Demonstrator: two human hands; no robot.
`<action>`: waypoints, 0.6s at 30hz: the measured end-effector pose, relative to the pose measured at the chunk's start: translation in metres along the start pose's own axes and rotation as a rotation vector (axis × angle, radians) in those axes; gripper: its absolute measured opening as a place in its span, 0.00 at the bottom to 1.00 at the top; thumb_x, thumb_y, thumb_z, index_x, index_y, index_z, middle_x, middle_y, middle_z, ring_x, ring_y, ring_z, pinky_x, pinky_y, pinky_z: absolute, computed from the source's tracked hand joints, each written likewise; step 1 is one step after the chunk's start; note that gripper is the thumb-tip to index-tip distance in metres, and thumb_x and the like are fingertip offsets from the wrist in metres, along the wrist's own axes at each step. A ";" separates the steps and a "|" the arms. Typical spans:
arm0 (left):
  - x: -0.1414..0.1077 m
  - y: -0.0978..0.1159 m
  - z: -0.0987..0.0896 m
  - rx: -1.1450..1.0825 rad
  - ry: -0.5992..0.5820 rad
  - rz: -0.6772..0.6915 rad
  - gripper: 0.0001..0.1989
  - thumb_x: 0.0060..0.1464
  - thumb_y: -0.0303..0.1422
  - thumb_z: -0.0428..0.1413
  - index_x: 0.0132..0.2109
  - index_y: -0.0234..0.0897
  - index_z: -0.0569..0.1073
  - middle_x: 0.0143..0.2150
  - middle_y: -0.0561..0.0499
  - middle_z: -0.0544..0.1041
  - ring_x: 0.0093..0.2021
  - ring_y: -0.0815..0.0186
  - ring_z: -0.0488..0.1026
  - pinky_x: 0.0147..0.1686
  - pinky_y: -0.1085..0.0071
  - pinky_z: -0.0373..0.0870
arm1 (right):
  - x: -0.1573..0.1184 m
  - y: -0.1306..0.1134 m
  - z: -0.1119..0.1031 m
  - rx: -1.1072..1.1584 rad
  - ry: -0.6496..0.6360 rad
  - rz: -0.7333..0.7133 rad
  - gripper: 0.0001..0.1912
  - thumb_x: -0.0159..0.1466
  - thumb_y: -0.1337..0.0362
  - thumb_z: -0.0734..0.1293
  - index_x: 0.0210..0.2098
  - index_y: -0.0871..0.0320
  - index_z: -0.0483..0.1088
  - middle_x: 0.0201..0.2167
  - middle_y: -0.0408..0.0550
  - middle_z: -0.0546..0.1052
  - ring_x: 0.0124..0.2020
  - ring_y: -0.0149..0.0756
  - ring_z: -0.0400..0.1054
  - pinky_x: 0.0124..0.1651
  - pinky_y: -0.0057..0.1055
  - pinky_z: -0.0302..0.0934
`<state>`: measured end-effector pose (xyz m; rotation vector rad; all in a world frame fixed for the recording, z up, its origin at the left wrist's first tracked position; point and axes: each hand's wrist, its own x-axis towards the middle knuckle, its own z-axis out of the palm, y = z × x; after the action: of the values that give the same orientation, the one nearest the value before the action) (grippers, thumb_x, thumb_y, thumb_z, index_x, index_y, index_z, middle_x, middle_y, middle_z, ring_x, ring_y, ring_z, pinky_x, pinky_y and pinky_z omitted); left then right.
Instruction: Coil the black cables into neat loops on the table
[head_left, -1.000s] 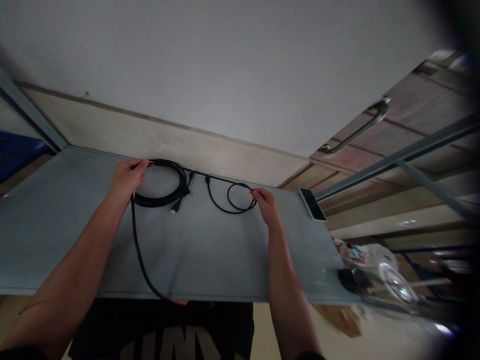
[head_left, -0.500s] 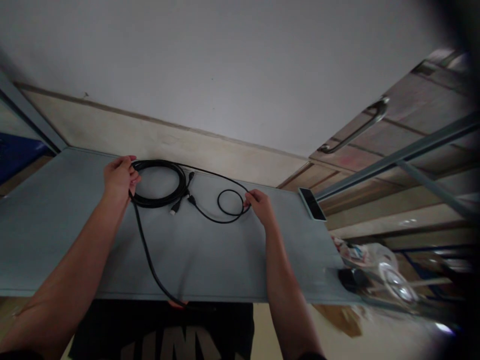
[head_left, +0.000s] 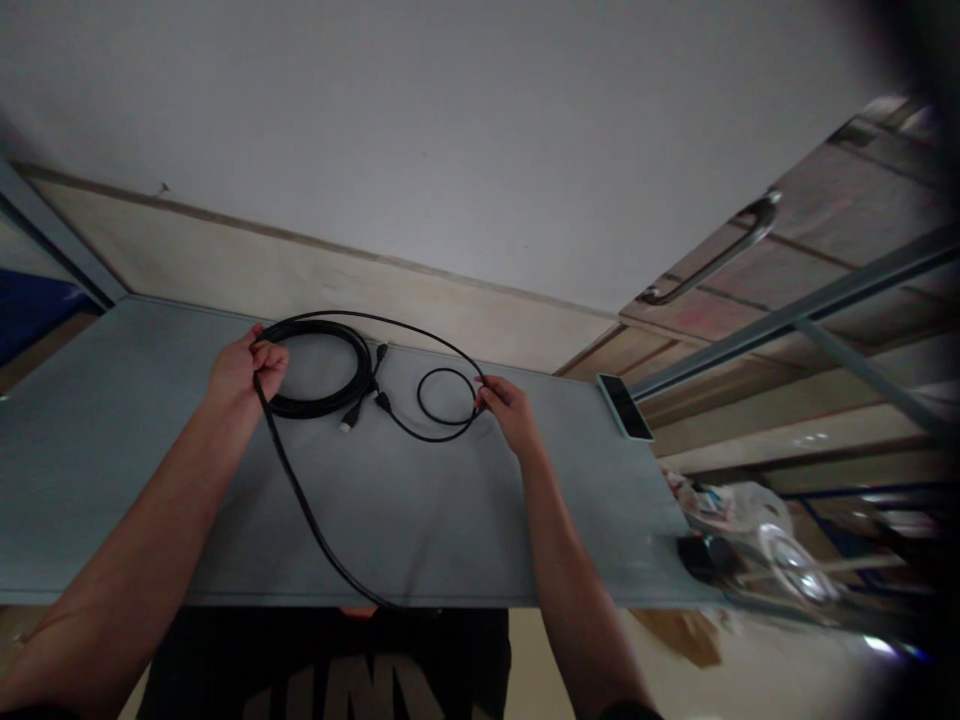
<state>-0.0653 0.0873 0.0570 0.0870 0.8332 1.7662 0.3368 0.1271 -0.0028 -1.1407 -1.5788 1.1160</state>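
A black cable lies in a thick coil [head_left: 358, 378] on the left half of the grey tabletop. My left hand [head_left: 251, 368] is closed around the cable at the coil's left side. From that hand a loose length of cable [head_left: 304, 505] curves down over the table's front edge. My right hand [head_left: 504, 405] pinches a thin strand of cable, which arcs back to the left hand over the coil. Just left of the right hand is a small single loop [head_left: 446, 372]. A USB-like plug [head_left: 350, 418] and other dark connectors [head_left: 383, 400] rest right of the coil.
The grey table [head_left: 450, 520] stands against a pale wall [head_left: 420, 150]. A phone [head_left: 624, 408] lies at its right end. Beyond it are a metal bar [head_left: 810, 290], a dark cup-like object [head_left: 705, 558] and a white plastic bag [head_left: 757, 508].
My right hand has shifted slightly left, and the strand between the hands now bows higher. The left hand's fingers have closed more tightly. The small loop moved a little left.
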 end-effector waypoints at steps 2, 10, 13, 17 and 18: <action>-0.001 0.001 0.001 -0.041 0.061 0.035 0.16 0.65 0.17 0.37 0.34 0.38 0.61 0.16 0.63 0.47 0.12 0.77 0.45 0.14 0.79 0.49 | 0.000 0.000 0.001 0.008 0.036 -0.019 0.19 0.61 0.55 0.69 0.48 0.57 0.72 0.34 0.46 0.76 0.34 0.34 0.70 0.39 0.34 0.67; -0.002 -0.018 0.003 0.053 0.054 0.036 0.13 0.67 0.21 0.41 0.35 0.34 0.64 0.17 0.63 0.45 0.14 0.78 0.44 0.16 0.78 0.46 | 0.004 0.007 0.001 -0.087 0.065 -0.052 0.25 0.60 0.52 0.68 0.54 0.56 0.70 0.48 0.53 0.74 0.42 0.38 0.70 0.38 0.35 0.69; 0.000 -0.026 0.002 0.088 0.042 0.055 0.12 0.66 0.22 0.43 0.35 0.34 0.66 0.17 0.63 0.47 0.14 0.78 0.44 0.16 0.78 0.46 | 0.004 -0.007 0.002 -0.250 0.288 -0.108 0.27 0.59 0.50 0.68 0.54 0.56 0.70 0.53 0.57 0.70 0.45 0.40 0.68 0.37 0.34 0.68; 0.000 -0.029 0.002 0.100 0.055 0.072 0.11 0.65 0.23 0.45 0.34 0.35 0.67 0.17 0.63 0.48 0.13 0.78 0.45 0.15 0.78 0.48 | -0.030 -0.065 0.029 -0.360 0.101 -0.063 0.20 0.65 0.50 0.63 0.45 0.58 0.74 0.38 0.52 0.76 0.36 0.35 0.69 0.35 0.30 0.64; -0.001 -0.029 0.002 0.097 0.059 0.073 0.11 0.64 0.23 0.46 0.34 0.36 0.68 0.17 0.63 0.48 0.13 0.78 0.46 0.15 0.78 0.48 | -0.046 -0.080 0.042 -0.347 -0.170 -0.003 0.20 0.66 0.49 0.63 0.45 0.58 0.74 0.33 0.49 0.76 0.32 0.33 0.69 0.33 0.28 0.62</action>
<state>-0.0410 0.0912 0.0423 0.1317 0.9696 1.8038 0.2905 0.0612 0.0591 -1.2925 -1.9613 0.9808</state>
